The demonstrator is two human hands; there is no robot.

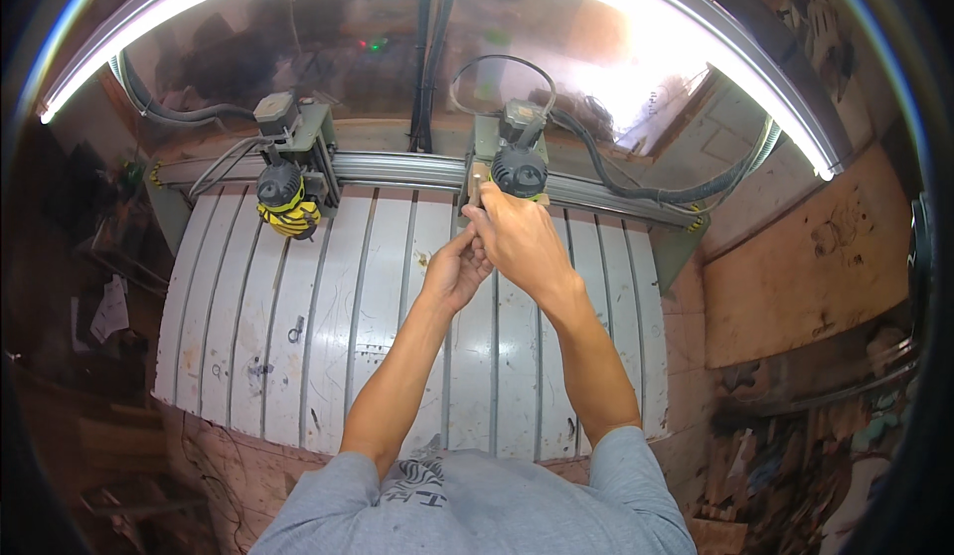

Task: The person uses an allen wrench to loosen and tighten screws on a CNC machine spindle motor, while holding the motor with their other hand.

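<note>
Both my hands meet in front of the right router motor, a dark round body with a yellow-green lower band. My right hand is closed just below it, partly covering its lower end. A short pale piece sticks up beside its fingers; whether the hand grips it I cannot tell. Slightly lower and to the left, my left hand is turned palm up, fingers curled and pressed together, the tips close against the right hand. Whatever lies between the fingers of either hand is hidden.
The motors hang from a metal gantry rail across a slotted pale machine bed. A second motor on the left has a yellow-and-black glove-like thing around it. Cables loop behind, a bright lamp arches overhead, and a wooden board stands right.
</note>
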